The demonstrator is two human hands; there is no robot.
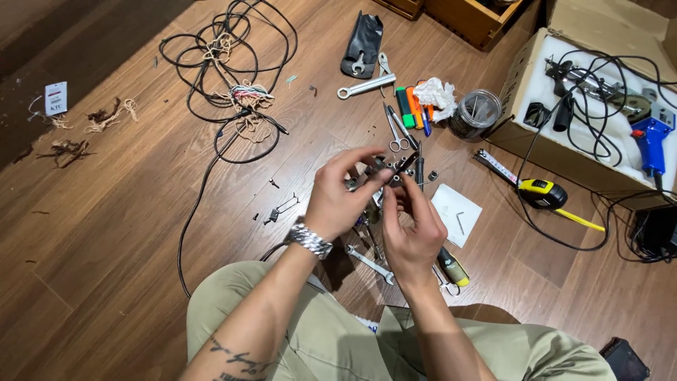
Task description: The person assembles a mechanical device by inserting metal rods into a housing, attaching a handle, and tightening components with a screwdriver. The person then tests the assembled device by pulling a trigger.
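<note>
Wooden floor [106, 233], tools scattered.
We are gripping a small dark metal part [392, 168] with left hand [340, 194] and right hand [412, 229]; fingers are hiding its shape.

The small metal part [390, 168] held between the left hand [340, 200] and the right hand [415, 231] is mostly covered by fingers, and its shape is too small to tell. The wrench [367, 262] and screwdriver [452, 267] lie partly under the wrists. The cardboard box [518, 85] and dark case [625, 360] are cut off by the picture's edges.
</note>
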